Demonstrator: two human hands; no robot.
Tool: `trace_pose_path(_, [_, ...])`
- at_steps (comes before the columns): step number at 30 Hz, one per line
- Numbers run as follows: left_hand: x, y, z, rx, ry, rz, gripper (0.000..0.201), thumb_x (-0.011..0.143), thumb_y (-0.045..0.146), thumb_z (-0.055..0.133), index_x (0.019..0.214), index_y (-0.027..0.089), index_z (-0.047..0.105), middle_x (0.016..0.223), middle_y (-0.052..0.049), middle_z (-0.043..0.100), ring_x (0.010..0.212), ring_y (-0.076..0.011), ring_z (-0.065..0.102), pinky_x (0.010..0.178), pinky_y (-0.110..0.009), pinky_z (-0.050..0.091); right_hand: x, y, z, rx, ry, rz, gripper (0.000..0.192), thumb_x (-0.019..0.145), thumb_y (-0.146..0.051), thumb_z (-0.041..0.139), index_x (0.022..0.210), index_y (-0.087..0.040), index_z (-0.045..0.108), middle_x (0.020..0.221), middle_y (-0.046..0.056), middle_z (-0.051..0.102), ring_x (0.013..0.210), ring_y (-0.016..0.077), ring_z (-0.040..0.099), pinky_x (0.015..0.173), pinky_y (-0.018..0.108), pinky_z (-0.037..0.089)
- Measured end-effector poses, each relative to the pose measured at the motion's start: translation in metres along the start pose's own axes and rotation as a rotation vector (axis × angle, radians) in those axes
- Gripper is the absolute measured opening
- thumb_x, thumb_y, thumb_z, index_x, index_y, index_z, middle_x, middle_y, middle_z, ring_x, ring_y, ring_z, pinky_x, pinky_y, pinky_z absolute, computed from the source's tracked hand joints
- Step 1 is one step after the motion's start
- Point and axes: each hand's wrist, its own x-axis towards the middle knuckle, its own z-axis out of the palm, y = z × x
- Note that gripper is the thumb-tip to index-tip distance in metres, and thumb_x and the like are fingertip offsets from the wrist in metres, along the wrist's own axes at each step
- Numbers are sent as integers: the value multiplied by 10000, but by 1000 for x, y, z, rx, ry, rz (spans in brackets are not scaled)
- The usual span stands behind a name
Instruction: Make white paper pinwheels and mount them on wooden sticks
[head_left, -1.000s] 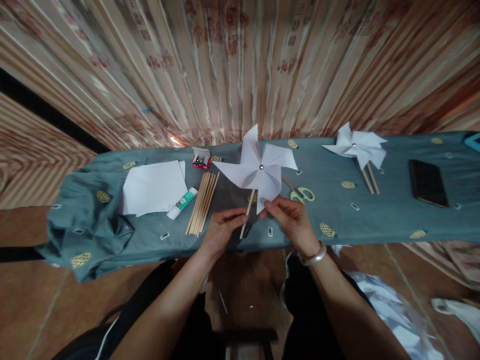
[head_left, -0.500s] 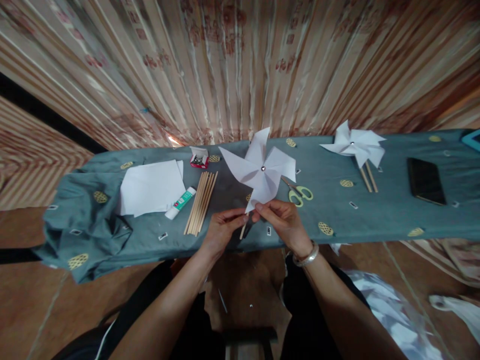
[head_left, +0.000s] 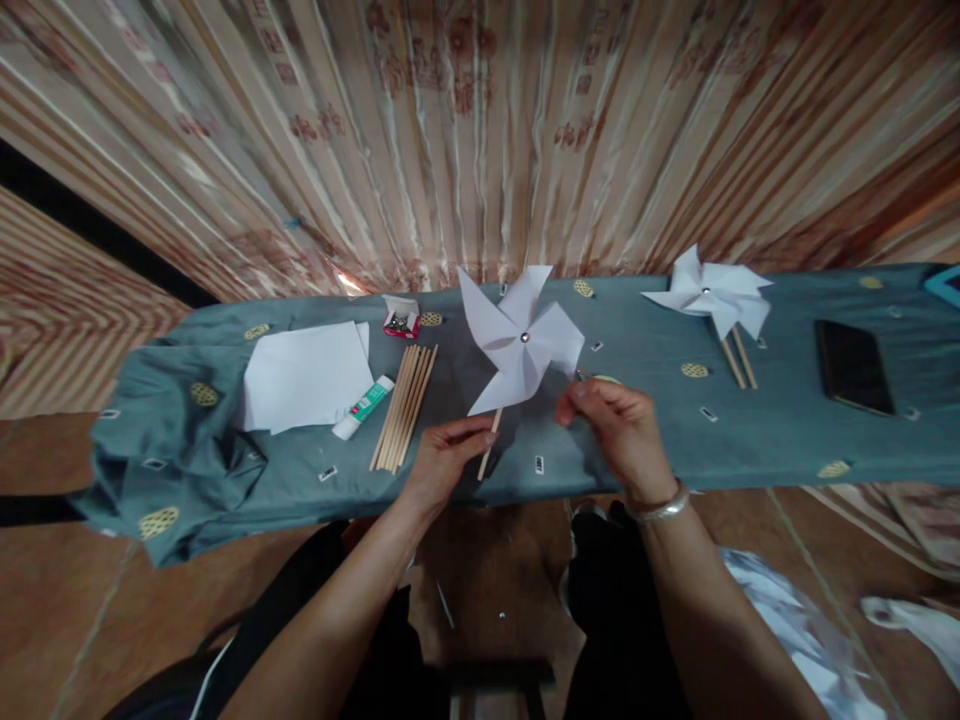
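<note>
My left hand pinches the lower part of a thin wooden stick that carries a white paper pinwheel with a silver pin at its centre. The pinwheel stands above the teal cloth. My right hand, with a silver bangle on the wrist, hovers just right of the pinwheel. Its fingertips are pinched together, apart from the blades, with nothing visible in them. Yellow-green scissors lie mostly hidden behind that hand.
A long table under a teal cloth carries white paper sheets, a glue stick, a bundle of wooden sticks, a small pin box, finished pinwheels and a black phone. Striped curtains hang behind.
My right hand let go of the pinwheel's lower blade and drew away to the right. The pinwheel's blades have turned. My left hand still holds the stick.
</note>
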Motion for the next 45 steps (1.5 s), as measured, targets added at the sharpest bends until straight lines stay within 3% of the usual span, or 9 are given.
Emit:
trace_pose_path(4, [0,-1,0,4,-9,-10,273,556,329,845,799,216,792,819,-37,766,773,-174,657,805,-312,485,10,8,-16,75,346,-39,239,713,-442,770,683,-213,710,614,-6,686,582,136,620,629,284,516])
trace_pose_path(7, [0,-1,1,0,-7,-21,268,553,324,846,792,214,793,809,-38,766,763,-171,656,788,-305,488,14,12,-19,67,444,-94,218,673,-383,807,788,-218,724,707,0,728,661,152,671,682,301,544])
trace_pose_path(13, [-2,1,3,-7,-10,-50,259,548,318,850,780,219,791,805,-33,768,762,-159,654,791,-290,476,13,13,-14,43,366,-83,278,659,-353,817,891,-230,729,854,16,764,779,161,698,762,316,550])
trace_pose_path(18, [-2,1,3,-14,1,-59,244,541,304,846,765,225,791,772,-24,765,735,-151,647,766,-278,470,12,15,-13,62,356,-60,222,654,-330,809,840,-234,732,775,0,751,698,141,672,659,278,530])
trace_pose_path(45, [0,3,3,-21,24,-46,280,524,323,844,777,216,790,790,-33,771,764,-166,663,793,-290,487,2,12,11,236,257,121,253,552,-399,866,694,-234,737,689,-11,734,595,120,623,556,249,495])
